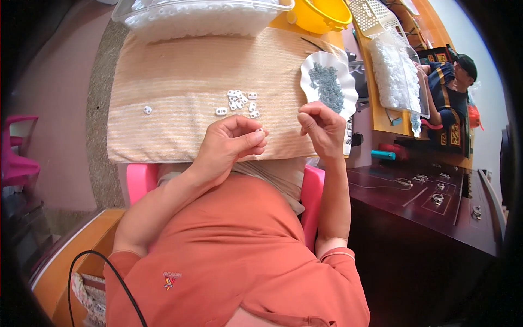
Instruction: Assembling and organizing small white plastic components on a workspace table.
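Note:
My left hand [231,140] is closed in a pinch above the near edge of the cloth. A small white plastic piece [260,131] shows at its fingertips, mostly covered by them. To the right, my right hand [327,131] has thumb and forefinger pressed together beside the scalloped white plate [351,90]. Whatever that pinch holds is too small to make out. Small grey screws [326,84] are heaped on the plate. Ahead of my left hand lies a loose cluster of white two-holed plastic pieces [237,100], and a single white piece [147,110] sits apart at the left.
A clear bin of white parts [201,24] stands at the far edge, beside a yellow basin [321,13]. Farther right, a person [449,92] sits by another bin of white parts [395,76]. A dark table [414,204] with metal pieces stands at my right.

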Tool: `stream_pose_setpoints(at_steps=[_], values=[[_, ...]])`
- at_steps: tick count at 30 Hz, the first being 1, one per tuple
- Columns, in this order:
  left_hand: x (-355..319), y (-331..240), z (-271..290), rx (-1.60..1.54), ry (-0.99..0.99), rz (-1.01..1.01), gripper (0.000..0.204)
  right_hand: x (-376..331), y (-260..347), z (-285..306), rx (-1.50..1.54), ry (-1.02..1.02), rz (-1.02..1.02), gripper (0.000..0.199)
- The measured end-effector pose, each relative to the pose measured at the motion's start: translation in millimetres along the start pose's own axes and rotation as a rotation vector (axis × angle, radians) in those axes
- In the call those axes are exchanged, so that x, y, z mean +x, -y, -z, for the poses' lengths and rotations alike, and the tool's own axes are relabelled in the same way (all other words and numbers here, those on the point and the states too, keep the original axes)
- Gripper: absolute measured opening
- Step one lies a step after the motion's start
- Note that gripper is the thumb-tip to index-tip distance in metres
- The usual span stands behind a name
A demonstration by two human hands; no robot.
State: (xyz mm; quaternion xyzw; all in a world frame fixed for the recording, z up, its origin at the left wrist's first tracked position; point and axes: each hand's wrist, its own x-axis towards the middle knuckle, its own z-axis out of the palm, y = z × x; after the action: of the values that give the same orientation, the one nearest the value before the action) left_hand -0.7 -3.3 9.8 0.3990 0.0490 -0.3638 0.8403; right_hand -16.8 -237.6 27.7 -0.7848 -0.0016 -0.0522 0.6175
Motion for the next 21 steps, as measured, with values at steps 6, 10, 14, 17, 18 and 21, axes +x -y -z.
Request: stream_pose_setpoints(at_steps=[6, 10, 14, 17, 18, 21], values=[[0.9, -0.1, 0.5, -0.081, 0.057, 0.004, 0.011, -11.7, 6.4, -30.6, 0.103, 0.164, 0.068, 0.007], [0.3, -0.8, 1.3, -0.129, 0.048, -0.004, 0.012, -13.4, 3.2, -35.4, 0.112, 0.21, 0.1, 0.009], [-0.3, 0.8, 2.3, -0.118, 0.069, -0.001, 0.01, -14.7, 3.0, -37.6, 0.086, 0.215, 0.133, 0.01], [-0.5, 2.5, 3.7, -0.084, 0.065, -0.02, 0.01, -15.1, 2.9, -38.4, 0.05, 0.232, 0.194, 0.012], [-0.2, 3.2, 3.9, -0.062, 0.06, -0.035, 0.012, -15.2, 3.0, -39.1, 0.038, 0.234, 0.207, 0.012], [-1.3, 4.7, 2.2, 0.033, 0.026, -0.095, 0.01, -17.2, 3.4, -40.0, 0.028, 0.229, 0.178, 0.011]])
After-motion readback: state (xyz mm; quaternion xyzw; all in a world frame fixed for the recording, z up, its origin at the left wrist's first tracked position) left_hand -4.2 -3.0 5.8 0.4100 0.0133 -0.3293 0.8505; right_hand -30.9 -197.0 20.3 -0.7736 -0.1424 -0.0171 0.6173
